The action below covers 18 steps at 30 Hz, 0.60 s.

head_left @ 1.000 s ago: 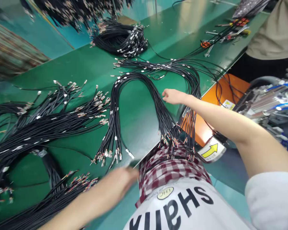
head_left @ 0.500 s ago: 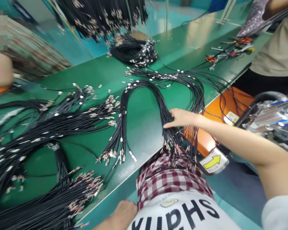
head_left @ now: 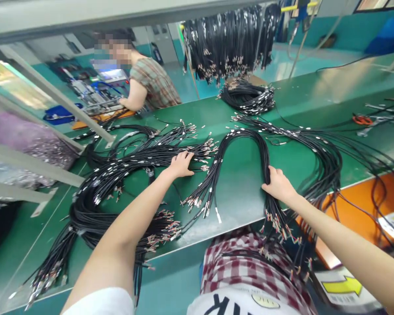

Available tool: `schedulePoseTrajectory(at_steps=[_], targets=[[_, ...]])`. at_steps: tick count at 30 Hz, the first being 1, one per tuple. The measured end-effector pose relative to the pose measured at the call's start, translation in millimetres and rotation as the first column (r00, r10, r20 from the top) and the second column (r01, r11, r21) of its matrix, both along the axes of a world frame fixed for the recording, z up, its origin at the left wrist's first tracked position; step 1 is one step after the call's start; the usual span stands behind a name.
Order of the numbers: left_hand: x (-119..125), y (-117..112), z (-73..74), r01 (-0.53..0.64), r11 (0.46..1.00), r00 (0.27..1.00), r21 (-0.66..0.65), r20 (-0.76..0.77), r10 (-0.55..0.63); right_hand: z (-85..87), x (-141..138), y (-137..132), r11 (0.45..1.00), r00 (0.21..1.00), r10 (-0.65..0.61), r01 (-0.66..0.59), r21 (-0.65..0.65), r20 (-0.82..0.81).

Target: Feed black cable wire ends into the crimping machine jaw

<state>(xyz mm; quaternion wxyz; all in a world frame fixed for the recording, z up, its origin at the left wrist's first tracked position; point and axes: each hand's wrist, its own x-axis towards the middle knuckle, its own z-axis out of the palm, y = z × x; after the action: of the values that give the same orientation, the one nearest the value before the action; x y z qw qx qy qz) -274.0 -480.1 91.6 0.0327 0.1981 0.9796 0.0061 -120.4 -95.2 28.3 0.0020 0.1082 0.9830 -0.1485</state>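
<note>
My right hand (head_left: pixel 279 183) is closed round the right leg of an arched bundle of black cables (head_left: pixel 244 133). White tags mark this bundle, and its stripped, coloured wire ends hang over the table edge. My left hand (head_left: pixel 182 165) lies over a second, longer cable bundle (head_left: pixel 138 156) to the left, near its connector ends. Its thumb is spread from the fingers, and the fingertips rest at the cables. The arch's other leg fans out on the green table (head_left: pixel 239 192) between my hands, with small connectors at its tips.
A third cable bundle (head_left: pixel 330 153) curves off the table on the right, beside an orange surface (head_left: pixel 357 197). Behind are a coiled bundle (head_left: pixel 246 98), hanging cables (head_left: pixel 230 43) and hand tools (head_left: pixel 363 119). A co-worker (head_left: pixel 154 81) sits beyond the table. Grey frame bars (head_left: pixel 49 166) stand left.
My left hand has gone from beside my lap to the left cable bundle. My right hand still holds the arched bundle. The view has swung left and up, bringing in the co-worker and frame.
</note>
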Motion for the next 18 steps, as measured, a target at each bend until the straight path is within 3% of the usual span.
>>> schedulePoseTrajectory(at_steps=[4, 8, 11, 13, 15, 18], targets=[[-29.6, -31.9, -21.8, -0.006, 1.0, 0.997, -0.014, -0.073, 0.005, -14.3, 4.2, 11.0, 0.998, 0.996, 0.043, -0.045, -0.031, -0.079], [-72.7, -26.3, -28.5, -0.134, 0.99, 0.981, 0.045, -0.137, 0.139, -21.6, 5.3, 14.0, 0.997, 0.993, 0.059, -0.063, -0.036, -0.103], [-108.5, -4.7, -16.8, -0.269, 0.956, 0.945, 0.121, -0.157, 0.286, -21.7, 6.7, 12.6, 0.996, 0.99, 0.073, -0.078, -0.038, -0.117], [-118.1, 17.8, -9.5, -0.293, 0.941, 0.934, 0.168, -0.159, 0.319, -21.5, 8.0, 11.1, 0.996, 0.989, 0.074, -0.079, -0.041, -0.127], [-109.5, 46.0, -10.8, -0.238, 0.95, 0.951, 0.201, -0.152, 0.27, -21.2, 9.2, 9.1, 0.997, 0.99, 0.059, -0.065, -0.044, -0.129], [-70.0, 89.5, -30.1, -0.113, 0.969, 0.988, 0.22, -0.076, 0.132, -19.9, 9.9, 3.4, 0.998, 0.99, 0.043, -0.049, -0.039, -0.133]])
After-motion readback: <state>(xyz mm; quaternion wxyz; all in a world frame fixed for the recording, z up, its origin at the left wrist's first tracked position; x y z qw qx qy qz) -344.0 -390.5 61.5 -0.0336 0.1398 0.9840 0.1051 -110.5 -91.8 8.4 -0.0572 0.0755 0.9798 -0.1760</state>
